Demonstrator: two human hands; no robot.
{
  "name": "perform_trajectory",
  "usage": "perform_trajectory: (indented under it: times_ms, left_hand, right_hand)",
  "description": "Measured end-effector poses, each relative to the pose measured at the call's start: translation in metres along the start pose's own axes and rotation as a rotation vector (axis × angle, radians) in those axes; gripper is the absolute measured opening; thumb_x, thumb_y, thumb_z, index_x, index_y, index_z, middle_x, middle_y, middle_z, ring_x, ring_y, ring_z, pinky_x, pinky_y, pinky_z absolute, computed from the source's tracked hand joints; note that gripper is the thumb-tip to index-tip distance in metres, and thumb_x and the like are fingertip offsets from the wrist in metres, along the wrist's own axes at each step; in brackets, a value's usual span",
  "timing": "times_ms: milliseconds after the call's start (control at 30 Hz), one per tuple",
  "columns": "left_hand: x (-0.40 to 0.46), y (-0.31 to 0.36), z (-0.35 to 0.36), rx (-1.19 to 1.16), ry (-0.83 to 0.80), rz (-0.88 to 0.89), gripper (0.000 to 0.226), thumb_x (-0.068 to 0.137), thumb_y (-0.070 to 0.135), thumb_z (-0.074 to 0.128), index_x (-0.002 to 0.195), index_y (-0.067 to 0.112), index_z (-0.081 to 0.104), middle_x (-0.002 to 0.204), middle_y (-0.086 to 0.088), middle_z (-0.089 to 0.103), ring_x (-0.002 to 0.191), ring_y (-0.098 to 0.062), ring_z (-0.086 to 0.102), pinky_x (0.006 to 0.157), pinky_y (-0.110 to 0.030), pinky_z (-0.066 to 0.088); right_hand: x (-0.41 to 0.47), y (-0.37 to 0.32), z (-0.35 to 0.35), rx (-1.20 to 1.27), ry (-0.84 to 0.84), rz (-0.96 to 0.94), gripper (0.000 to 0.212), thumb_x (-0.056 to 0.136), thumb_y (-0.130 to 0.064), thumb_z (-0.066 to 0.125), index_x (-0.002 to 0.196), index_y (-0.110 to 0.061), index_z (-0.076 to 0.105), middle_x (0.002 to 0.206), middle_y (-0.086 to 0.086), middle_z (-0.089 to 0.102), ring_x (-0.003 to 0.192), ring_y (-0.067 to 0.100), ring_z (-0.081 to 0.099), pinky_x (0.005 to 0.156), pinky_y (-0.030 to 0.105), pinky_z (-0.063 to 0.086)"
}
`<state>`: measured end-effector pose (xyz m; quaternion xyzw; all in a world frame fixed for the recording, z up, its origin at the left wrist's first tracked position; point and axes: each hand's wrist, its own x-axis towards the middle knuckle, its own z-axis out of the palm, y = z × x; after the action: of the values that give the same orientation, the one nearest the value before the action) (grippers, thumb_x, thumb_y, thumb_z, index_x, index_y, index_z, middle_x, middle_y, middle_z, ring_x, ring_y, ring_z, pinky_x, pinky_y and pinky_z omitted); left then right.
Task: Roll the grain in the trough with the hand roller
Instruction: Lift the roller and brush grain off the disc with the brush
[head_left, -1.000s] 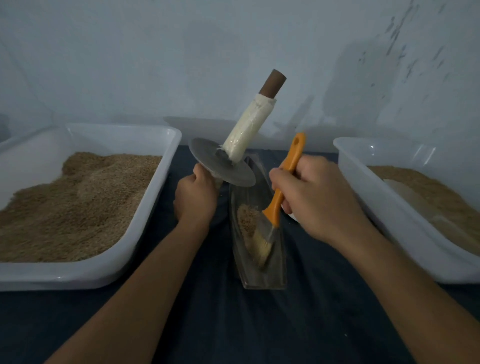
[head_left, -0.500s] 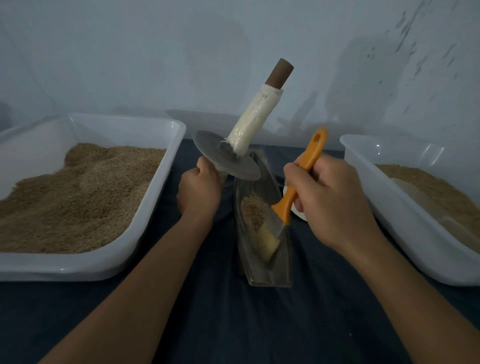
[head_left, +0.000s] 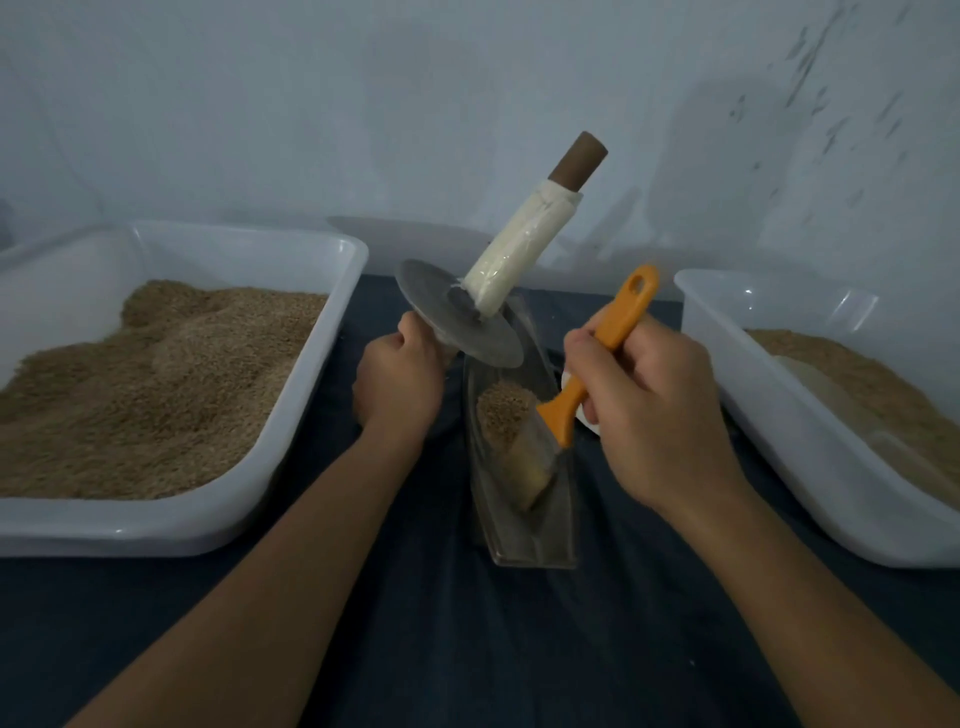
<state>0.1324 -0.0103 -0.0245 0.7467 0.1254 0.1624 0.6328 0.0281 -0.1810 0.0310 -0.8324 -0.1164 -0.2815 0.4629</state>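
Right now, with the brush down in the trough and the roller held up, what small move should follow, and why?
Probably one more short brush stroke toward the far end. The bristles sit in the trough just behind the grain, which is heaped near the raised roller. The left hand holds the roller clear, so rolling likely waits until the right hand lifts the brush out.

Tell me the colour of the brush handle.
Orange; the brush handle, gripped by the right hand, shows in the head view.

Dim, bluish light; soft shadows on far wall. Wide-angle bending at edges. Slight softness throughout, no glare.
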Motion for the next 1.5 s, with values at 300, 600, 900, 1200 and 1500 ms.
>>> perform_trajectory:
  times_ms: [300, 600, 900, 1200, 1500]
  left_hand:
    - [-0.003, 0.000, -0.001, 0.007, -0.002, -0.001, 0.054, 0.100, 0.050, 0.038, 0.060, 0.017, 0.049, 0.064, -0.005, 0.051, 0.065, -0.022, 0.048, 0.068, -0.038, 0.037]
    - [-0.003, 0.000, 0.001, 0.009, 0.039, -0.010, 0.055, 0.101, 0.049, 0.038, 0.055, 0.021, 0.044, 0.059, -0.001, 0.047, 0.061, -0.020, 0.045, 0.066, -0.037, 0.035]
    - [0.000, -0.001, -0.003, 0.081, 0.110, 0.020, 0.057, 0.101, 0.048, 0.036, 0.053, 0.019, 0.048, 0.058, -0.002, 0.052, 0.060, -0.022, 0.051, 0.062, -0.034, 0.036]
    - [0.003, -0.002, -0.005, 0.250, 0.172, 0.170, 0.061, 0.104, 0.043, 0.037, 0.050, 0.017, 0.045, 0.052, -0.001, 0.051, 0.054, -0.020, 0.051, 0.056, -0.030, 0.030]
    - [-0.004, -0.003, 0.000, 0.555, 0.131, 0.637, 0.061, 0.105, 0.042, 0.036, 0.048, 0.022, 0.041, 0.044, 0.005, 0.042, 0.042, -0.021, 0.044, 0.067, -0.041, 0.042]
  right_hand:
    - [0.008, 0.012, 0.019, -0.156, 0.005, -0.012, 0.035, 0.107, -0.027, 0.055, 0.073, -0.020, 0.055, 0.052, -0.008, 0.049, 0.051, 0.010, 0.054, 0.050, 0.016, 0.037]
    - [-0.004, 0.014, 0.019, -0.123, 0.027, -0.075, 0.031, 0.106, -0.026, 0.055, 0.075, -0.024, 0.055, 0.054, -0.006, 0.053, 0.053, 0.014, 0.057, 0.051, 0.016, 0.040]
    - [0.011, 0.018, -0.010, 0.019, 0.188, -0.048, 0.022, 0.103, -0.033, 0.057, 0.084, -0.023, 0.064, 0.066, 0.001, 0.064, 0.062, 0.015, 0.064, 0.056, 0.020, 0.049]
    - [0.019, 0.053, -0.061, -0.088, 0.280, -0.125, 0.012, 0.107, -0.040, 0.055, 0.101, -0.040, 0.066, 0.085, -0.009, 0.073, 0.076, 0.011, 0.072, 0.062, 0.020, 0.054]
    - [-0.011, 0.112, -0.065, -0.886, -0.378, -0.307, 0.063, 0.075, -0.003, 0.088, 0.129, -0.030, 0.071, 0.106, -0.007, 0.066, 0.098, 0.019, 0.057, 0.078, 0.038, 0.053]
